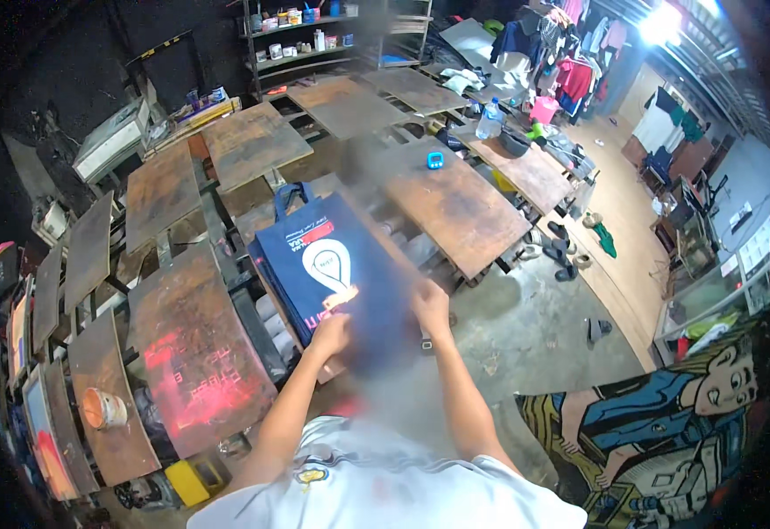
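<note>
A navy blue tote bag lies on a board in front of me, its handles pointing away. White and pink-red printing covers its face, with a large white pin shape in the middle. My left hand is closed on the bag's near edge, beside the lower end of the print. At the near right side of the bag is my right hand, fingers curled in at its edge. A hazy vertical smear covers the bag's right part and hides some of that hand's fingertips.
Rows of stained flat boards surround the bag. On them are a small blue timer, a paint-marked tub and a water bottle. Shelves of jars stand behind. Footwear lies on the floor at right, near a painted panel.
</note>
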The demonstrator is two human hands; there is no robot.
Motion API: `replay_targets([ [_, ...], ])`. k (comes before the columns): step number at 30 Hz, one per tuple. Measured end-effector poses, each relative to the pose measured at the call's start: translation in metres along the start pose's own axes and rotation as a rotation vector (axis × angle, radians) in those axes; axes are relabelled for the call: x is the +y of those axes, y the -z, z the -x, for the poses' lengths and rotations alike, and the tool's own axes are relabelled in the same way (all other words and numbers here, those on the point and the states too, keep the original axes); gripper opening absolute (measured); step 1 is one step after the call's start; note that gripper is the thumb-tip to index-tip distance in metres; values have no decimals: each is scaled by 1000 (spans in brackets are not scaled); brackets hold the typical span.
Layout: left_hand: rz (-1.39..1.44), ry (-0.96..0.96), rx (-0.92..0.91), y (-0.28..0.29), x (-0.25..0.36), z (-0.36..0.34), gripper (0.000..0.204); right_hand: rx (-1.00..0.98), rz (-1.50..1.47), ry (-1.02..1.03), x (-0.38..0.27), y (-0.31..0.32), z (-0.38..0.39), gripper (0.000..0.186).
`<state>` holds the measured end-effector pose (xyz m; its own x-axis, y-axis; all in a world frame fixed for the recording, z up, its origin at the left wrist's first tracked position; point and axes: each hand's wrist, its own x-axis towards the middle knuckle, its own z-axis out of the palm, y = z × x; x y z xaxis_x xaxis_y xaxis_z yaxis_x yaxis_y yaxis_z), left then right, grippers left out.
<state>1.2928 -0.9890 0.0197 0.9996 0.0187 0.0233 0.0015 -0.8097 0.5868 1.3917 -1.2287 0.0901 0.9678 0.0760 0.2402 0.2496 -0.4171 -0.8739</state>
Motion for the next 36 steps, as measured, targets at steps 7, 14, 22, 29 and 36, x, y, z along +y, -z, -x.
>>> replay_targets([
  [7, 403, 120, -135, -18, -50, -24, 34, -103, 388, 20, 32, -37, -55, 22],
  [14, 418, 118, -152, -3, -33, -10, 27, 14, 607, 141, 37, -45, -58, 13],
  [22, 1000, 236, 442, 15, 38, -9, 18, -188, 421, 101, 63, -37, -78, 17],
  [29, 1164, 394, 595, -1, 76, -3, 44, -165, 253, 298, 48, -11, -93, 11],
  [36, 437, 373, 511, 2, 105, -25, 30, -386, -22, 406, 39, -5, -114, 11],
])
